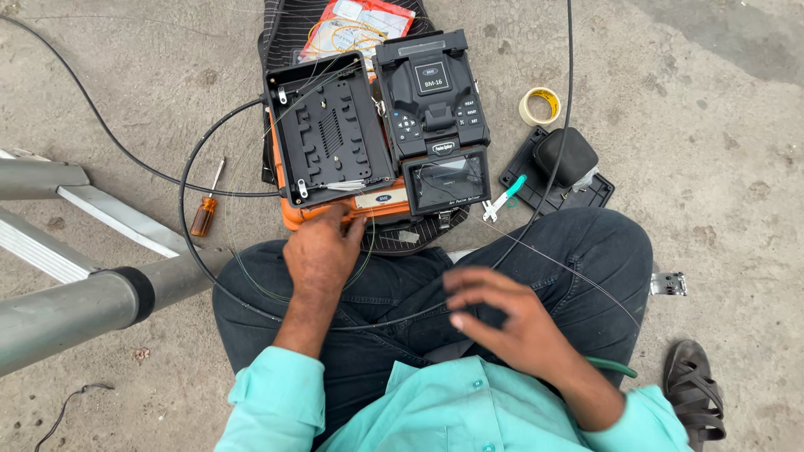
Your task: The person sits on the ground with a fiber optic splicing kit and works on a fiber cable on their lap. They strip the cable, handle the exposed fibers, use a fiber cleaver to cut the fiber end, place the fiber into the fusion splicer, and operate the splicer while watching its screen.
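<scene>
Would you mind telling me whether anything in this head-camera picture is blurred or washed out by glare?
Head view: the right hand is motion-blurred; the left hand, on the orange case, is sharp. Light is soft and even, shadows faint; the splicer screen shows only mild reflection.

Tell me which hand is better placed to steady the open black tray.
Left. The left hand already rests at the near edge of the open black tray, fingers touching the orange case. The right hand hovers over the lap, blurred, farther from it.
</scene>
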